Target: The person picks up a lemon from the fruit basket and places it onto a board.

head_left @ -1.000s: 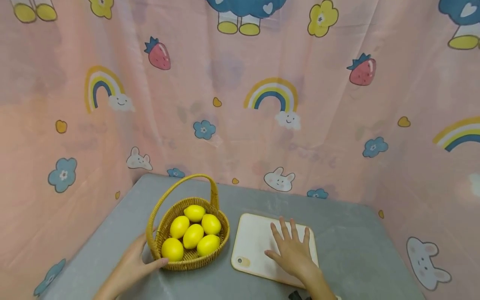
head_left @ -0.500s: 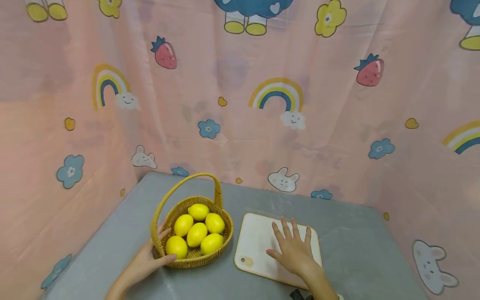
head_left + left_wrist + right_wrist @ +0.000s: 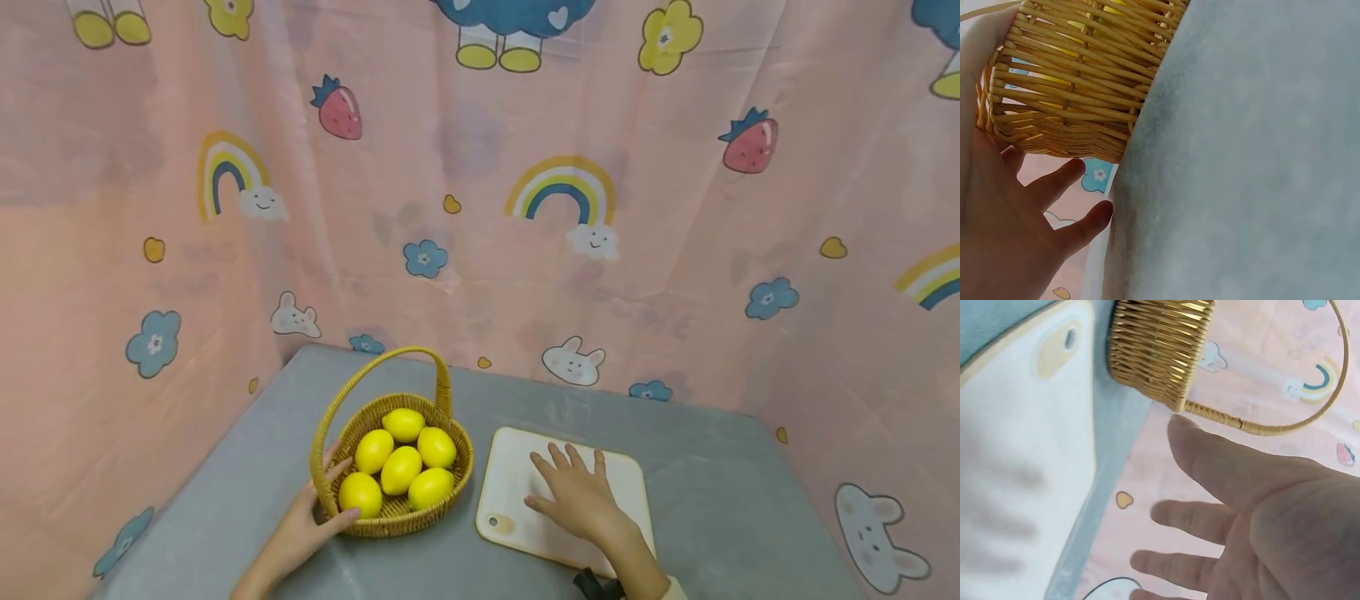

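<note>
**Left hand steadies a basket of lemons; right hand hovers over a cutting board**

The wicker basket stands upright on the gray tabletop, holding six lemons, its woven wall apparently keeping them from rolling away. The left hand grips its near left side: the thumb lies on the near rim, and a finger reaches the rim past the foot of the arched handle. In the left wrist view, other fingers spread loose beside the wall. The hold looks suited to steadying the basket rather than bearing its weight.

The white cutting board lies flat to the basket's right, its hanging hole at the near left corner. Above it is the right hand, released, fingers spread and grasping nothing; finger shadows on the board in the right wrist view suggest a gap beneath.

A narrow strip of tabletop separates basket from board, so sideways room there is tight. More surface stretches right of the board. Behind both, the tabletop runs back to the printed curtain, which limits reach at the far edge. Overhead, the tall handle arches across the basket, leaving the lemons reachable from the right.
</note>
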